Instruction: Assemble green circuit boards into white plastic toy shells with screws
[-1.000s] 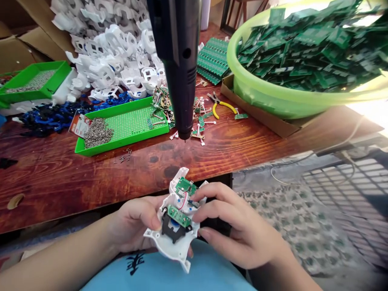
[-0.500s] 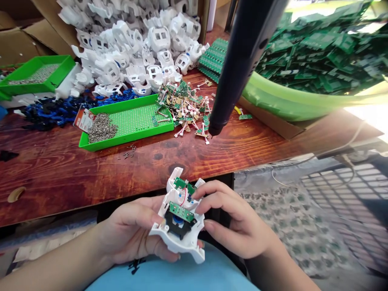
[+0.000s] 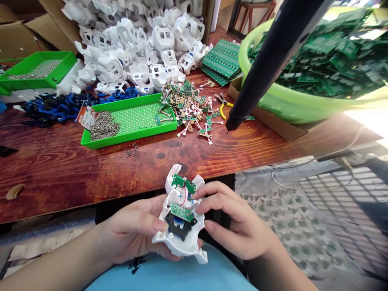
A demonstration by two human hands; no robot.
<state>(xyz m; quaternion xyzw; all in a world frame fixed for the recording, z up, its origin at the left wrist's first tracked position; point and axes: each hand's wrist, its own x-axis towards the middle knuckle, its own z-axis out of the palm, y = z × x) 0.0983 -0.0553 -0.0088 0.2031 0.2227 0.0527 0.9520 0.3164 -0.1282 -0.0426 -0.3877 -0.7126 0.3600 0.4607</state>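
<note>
1. Reddish wooden table (image 3: 60, 173) fills the middle, with a heap of white shells (image 3: 127, 48) at the back and a green tray (image 3: 136, 119) of screws (image 3: 104, 126) nearer.
2. Just off its near edge, partly in front of blue clothing (image 3: 169, 277), is one open white shell (image 3: 188, 242).
3. Left hand (image 3: 136, 226) holds it, thumb on the left edge, fingers underneath.
4. Right hand (image 3: 239, 222) has fingertips at the right edge (whether they pinch it, I cannot tell).
5. Inside show two green boards (image 3: 182, 212) and a red wire (image 3: 184, 197).
</note>
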